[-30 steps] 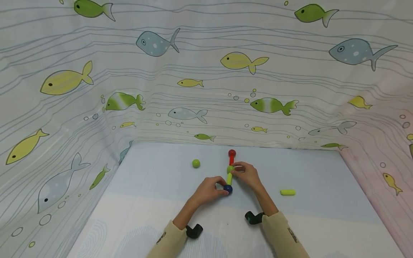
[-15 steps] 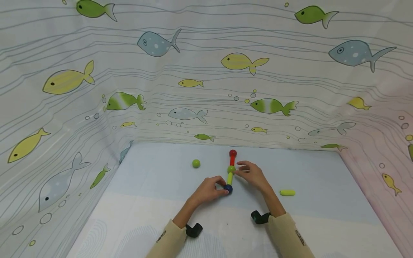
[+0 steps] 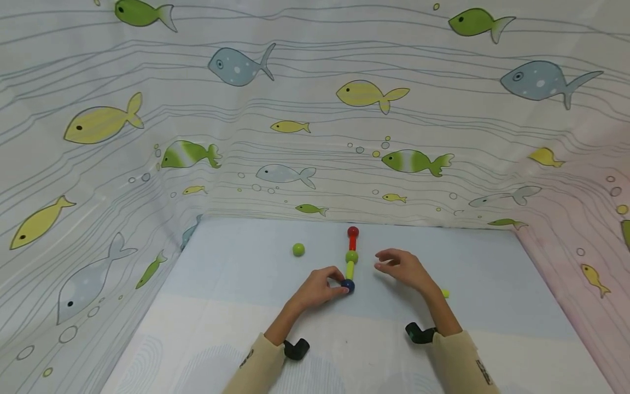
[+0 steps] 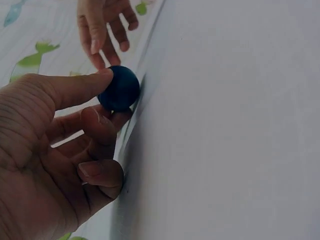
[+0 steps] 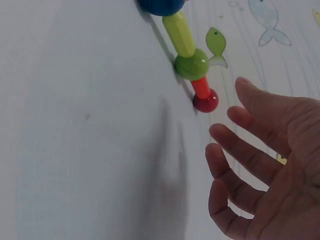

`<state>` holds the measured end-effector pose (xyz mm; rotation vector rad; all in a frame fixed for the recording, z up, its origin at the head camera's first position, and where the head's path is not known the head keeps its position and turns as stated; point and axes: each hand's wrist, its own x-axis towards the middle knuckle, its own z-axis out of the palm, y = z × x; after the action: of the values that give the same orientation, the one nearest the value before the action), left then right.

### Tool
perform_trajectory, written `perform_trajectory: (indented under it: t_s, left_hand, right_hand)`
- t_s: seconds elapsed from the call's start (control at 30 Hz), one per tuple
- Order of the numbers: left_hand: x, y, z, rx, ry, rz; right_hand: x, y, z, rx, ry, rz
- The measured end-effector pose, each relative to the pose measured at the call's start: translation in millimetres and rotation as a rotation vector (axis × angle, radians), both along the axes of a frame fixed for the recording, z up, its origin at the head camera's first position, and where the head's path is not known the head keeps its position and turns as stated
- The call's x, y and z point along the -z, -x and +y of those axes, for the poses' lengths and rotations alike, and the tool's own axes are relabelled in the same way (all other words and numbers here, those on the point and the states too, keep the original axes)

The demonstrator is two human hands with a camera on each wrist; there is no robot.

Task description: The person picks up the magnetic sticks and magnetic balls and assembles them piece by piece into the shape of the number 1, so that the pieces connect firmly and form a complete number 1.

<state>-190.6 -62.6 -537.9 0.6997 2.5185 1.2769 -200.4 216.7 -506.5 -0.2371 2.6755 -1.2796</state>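
We are pinching the navy ball (image 3: pixel 349 286) between the thumb and fingers of our left hand (image 3: pixel 320 287); it is forming the near end of a straight chain lying on the table (image 3: pixel 236 262). Beyond it a yellow-green rod (image 3: pixel 350 270), a middle green ball (image 3: pixel 351 257), a red rod (image 3: pixel 352 242) and a red ball (image 3: pixel 353 232) are running in line, each touching the next. Our right hand (image 3: pixel 406 269) is hovering to the right of the chain, apart from it, gripping nothing; its fingers are loosely bent and spread. A spare green ball (image 3: pixel 298 249) is lying off to the left; a spare yellow-green rod (image 3: pixel 445 294) is showing only partly behind our right forearm. We are, in our judgement, steadying a partly built chain while adding pieces; the next move is probably calling for the free hand to be picking up the spare rod, with the left hand bracing the navy ball.
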Motion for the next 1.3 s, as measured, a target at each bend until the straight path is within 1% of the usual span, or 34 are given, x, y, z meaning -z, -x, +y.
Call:
perform_trajectory:
  t_s: [0.1,0.3,0.4,0.63,0.73,0.83,0.97,1.13,1.3]
  left_hand:
    - [1.3,1.3,-0.6,0.007,-0.014,-0.007]
    - [0.8,2.0,-2.4,0.009,-0.025,-0.021]
    - [0.4,3.2,-2.1,0.006,-0.025,-0.024]
    - [1.0,5.8,-1.7,0.007,-0.023,-0.037]
    - [0.4,5.4,-1.3,0.006,-0.017,-0.04]
    - [-0.4,4.8,-0.4,0.008,-0.01,-0.04]
    - [-0.5,4.7,-0.3,0.018,-0.017,-0.027]
    - [-1.0,3.4,-0.8,0.026,-0.026,-0.036]
    - [-0.4,3.5,-1.1,0.035,-0.033,-0.04]
  right_hand:
    - [0.4,-1.6,8,-0.034,-0.024,0.018]
    - [3.4,-6.0,29,-0.067,-0.079,0.034]
    - [5.1,-8.0,40,-0.078,-0.092,0.042]
    - [6.7,-13.8,61,-0.146,-0.124,0.08]
    - [8.9,-17.1,68,-0.15,-0.147,0.081]
    - [11.6,-20.6,76,-0.136,-0.169,0.088]
    - [14.1,-23.7,87,-0.143,-0.165,0.102]
    - [16.1,-28.5,101,-0.156,-0.162,0.119]
    - [17.4,-32.1,115,-0.158,-0.192,0.145]
